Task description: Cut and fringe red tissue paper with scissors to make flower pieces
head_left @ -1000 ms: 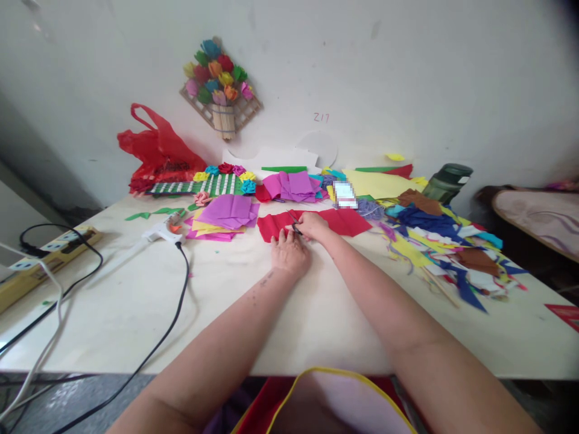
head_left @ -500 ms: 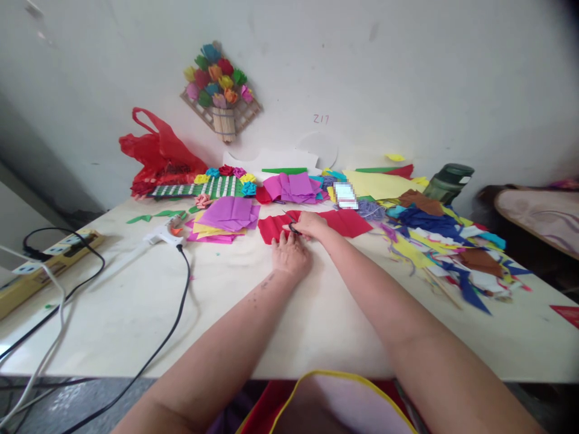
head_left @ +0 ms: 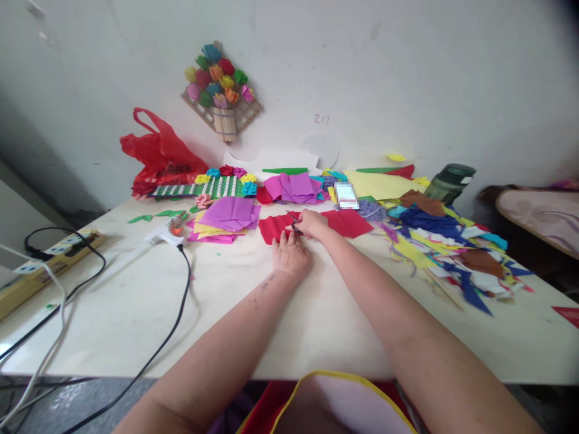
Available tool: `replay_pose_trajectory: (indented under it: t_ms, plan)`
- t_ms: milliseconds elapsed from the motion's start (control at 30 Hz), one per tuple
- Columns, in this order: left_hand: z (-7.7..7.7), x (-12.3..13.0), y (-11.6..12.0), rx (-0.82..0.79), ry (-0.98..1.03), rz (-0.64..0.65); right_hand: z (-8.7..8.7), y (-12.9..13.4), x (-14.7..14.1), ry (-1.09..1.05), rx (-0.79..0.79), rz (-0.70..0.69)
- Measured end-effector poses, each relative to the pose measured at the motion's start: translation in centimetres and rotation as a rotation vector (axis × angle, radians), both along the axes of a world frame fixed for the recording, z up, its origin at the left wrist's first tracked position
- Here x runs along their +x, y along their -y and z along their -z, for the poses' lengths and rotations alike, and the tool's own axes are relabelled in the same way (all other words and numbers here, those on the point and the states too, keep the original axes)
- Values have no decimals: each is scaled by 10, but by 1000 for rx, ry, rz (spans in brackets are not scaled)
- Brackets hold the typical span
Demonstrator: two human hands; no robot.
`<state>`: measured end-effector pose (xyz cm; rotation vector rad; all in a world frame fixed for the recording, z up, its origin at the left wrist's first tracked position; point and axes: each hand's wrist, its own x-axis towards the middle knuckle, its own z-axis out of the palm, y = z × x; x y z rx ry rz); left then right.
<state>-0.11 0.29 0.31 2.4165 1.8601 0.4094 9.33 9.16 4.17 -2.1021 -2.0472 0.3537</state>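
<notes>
A long piece of red paper (head_left: 353,223) lies on the pale tabletop (head_left: 226,313) beneath my hands, in the middle stretch between a stack of purple, yellow and pink sheets (head_left: 230,212) at left and a heap of coloured scraps (head_left: 434,226) at right. The sheet is vivid red and matte, rumpled and creased toward its left part, smoother toward the right, where it narrows to a slanted corner. Its long axis runs from left to right across my view, roughly parallel to the wall; one end faces left, toward the purple stack, and the cornered end points right, toward the scraps. My left hand (head_left: 291,255) presses palm down, fingers slightly spread, the fingertips on the paper's near edge. My right hand (head_left: 312,225), its fingers closed, grips a pair of dark-handled scissors (head_left: 296,228) over the sheet, the blades slanting away from me and to the left; whether the blades are apart, I cannot tell. Beyond the paper sit folded purple pieces (head_left: 298,187) and a pixelated white rectangle (head_left: 346,196). A white glue gun (head_left: 167,236) rests left of the near stack, and a dark green bottle (head_left: 450,182) leans behind the scraps.
</notes>
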Motion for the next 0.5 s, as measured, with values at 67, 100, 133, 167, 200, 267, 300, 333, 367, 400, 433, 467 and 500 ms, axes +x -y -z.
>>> replay_pose_trajectory:
  t_ms: [67,100,133,167,200,267,300,333,367,400,433,467,500]
  plan:
    - [0,0,0,0,-3,-5,0,0,2,-15,9,-1]
    - [0,0,0,-1,-3,-6,-1,0,2,-26,7,-4]
    - [0,0,0,-2,-3,-7,-1,1,3,-36,-2,-9]
    - [0,0,0,-6,-2,-7,-2,2,3,-42,-18,-12]
    - [-1,0,0,-9,0,-6,-3,3,3,-48,-40,-17]
    - [-1,-1,-1,-16,2,-4,-5,6,3,-56,-88,-28]
    - [-1,-1,-1,-20,3,-4,-6,7,4,-61,-105,-33]
    - [-1,-1,-1,-23,3,-5,-7,8,4,-66,-116,-38]
    - [-1,0,-1,-25,4,-7,-7,8,4,-69,-121,-43]
    - [-1,0,-2,-26,4,-10,-8,8,4,-70,-122,-47]
    - [-1,0,-2,-26,4,-11,-8,7,5,-70,-120,-51]
    - [-1,0,-2,-24,3,-10,-7,7,5,-70,-119,-54]
    - [-1,0,-2,-20,1,-9,-7,6,5,-69,-116,-56]
